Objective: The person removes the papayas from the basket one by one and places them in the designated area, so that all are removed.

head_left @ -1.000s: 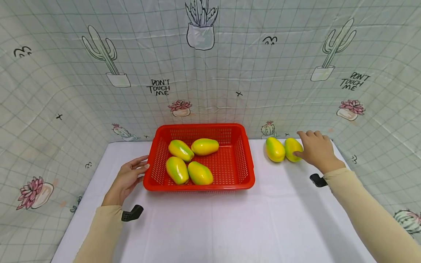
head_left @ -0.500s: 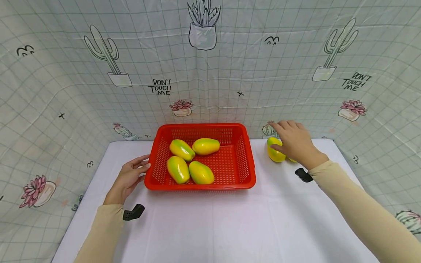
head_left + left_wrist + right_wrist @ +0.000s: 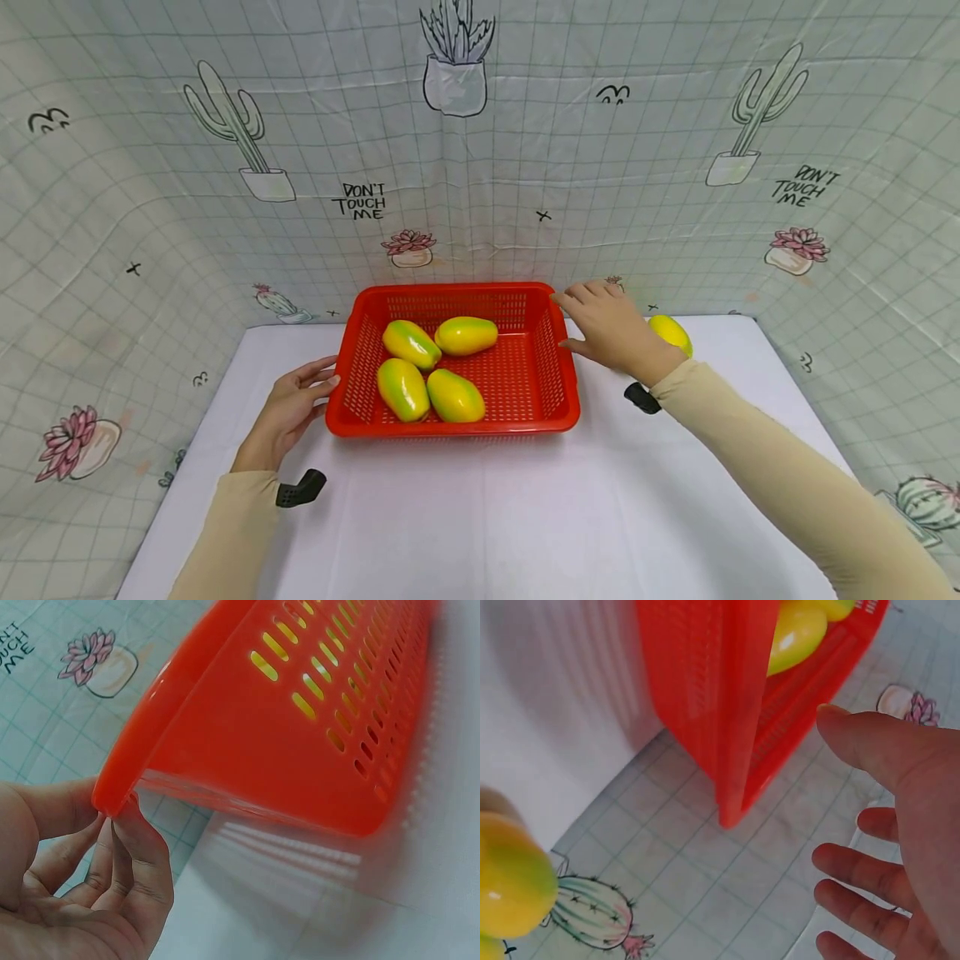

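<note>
Mangoes [image 3: 670, 332] left behind; right hand [image 3: 611, 329] now empty, spread; left hand [image 3: 288, 408] touches basket [image 3: 450, 425].

Both arms wear long, close-fitting beige sleeves reaching the wrists, each wrist carrying a small black camera mount under it, and the left hand [image 3: 288, 408] and right hand [image 3: 611, 333] are bare.

Your white bench [image 3: 525, 517] carries a red basket [image 3: 453, 421] and, at its right, a yellow-green mango [image 3: 670, 332].

Left hand [image 3: 288, 410] and right hand [image 3: 611, 332] (both sleeved) lie open.
</note>
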Tool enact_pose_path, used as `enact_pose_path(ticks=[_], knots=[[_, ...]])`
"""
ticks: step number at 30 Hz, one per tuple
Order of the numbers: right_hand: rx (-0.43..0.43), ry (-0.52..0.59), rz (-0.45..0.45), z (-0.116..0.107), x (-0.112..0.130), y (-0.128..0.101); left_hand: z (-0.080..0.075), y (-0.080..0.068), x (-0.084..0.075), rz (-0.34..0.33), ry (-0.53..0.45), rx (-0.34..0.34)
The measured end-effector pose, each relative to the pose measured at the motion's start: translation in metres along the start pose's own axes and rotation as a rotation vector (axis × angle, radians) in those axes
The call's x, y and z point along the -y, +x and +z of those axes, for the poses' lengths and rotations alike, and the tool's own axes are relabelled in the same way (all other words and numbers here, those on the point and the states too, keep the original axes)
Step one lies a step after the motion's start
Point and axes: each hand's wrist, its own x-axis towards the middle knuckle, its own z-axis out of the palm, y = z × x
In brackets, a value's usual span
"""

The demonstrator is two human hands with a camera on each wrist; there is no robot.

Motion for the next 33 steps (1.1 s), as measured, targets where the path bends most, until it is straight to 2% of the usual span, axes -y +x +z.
enact_pose_path(ticks=[19,28,33], knots=[[0.054,0.039,-0.227,0.008,0.039,0.038,0.005,-0.002,-0.001,-0.017,0.016,-0.017],[0.151,0.054,-0.252,0.009,0.056,0.052,0.005,-0.002,0.000,-0.014,0.026,-0.023],[0.246,0.059,-0.292,0.012,0.064,0.061,0.005,-0.001,-0.001,-0.015,0.016,-0.018]])
